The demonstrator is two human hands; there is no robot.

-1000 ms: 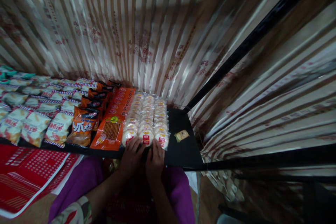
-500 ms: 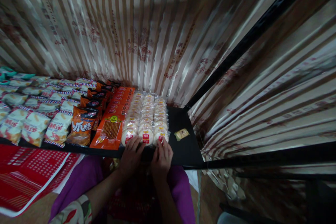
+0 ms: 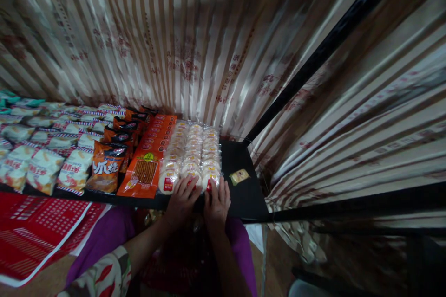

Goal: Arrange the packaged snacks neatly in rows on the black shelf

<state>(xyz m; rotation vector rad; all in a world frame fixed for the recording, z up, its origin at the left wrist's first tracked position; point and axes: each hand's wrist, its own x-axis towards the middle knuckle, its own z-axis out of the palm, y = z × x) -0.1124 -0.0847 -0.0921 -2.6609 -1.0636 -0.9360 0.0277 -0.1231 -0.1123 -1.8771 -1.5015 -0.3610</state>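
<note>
Three rows of round white cakes in clear wrappers (image 3: 195,151) lie on a black shelf (image 3: 244,195). My left hand (image 3: 181,202) rests with spread fingers on the front packs of the left and middle rows. My right hand (image 3: 216,202) lies flat beside it, fingers stretched over the front pack of the right row. Neither hand grips anything. A single small yellow wrapped snack (image 3: 239,176) lies alone on the shelf, just right of my right hand.
Left of the cakes lie long orange packs (image 3: 148,167), dark orange bags (image 3: 108,167) and rows of white and red snack bags (image 3: 45,148). A striped satin curtain (image 3: 174,41) hangs behind. A black post (image 3: 334,37) rises at the shelf's right corner. A red printed bag (image 3: 31,236) hangs below left.
Both hands have slid forward from the shelf's front edge onto the nearest cake packs, and the right hand's fingers have spread out. The view has shifted slightly.
</note>
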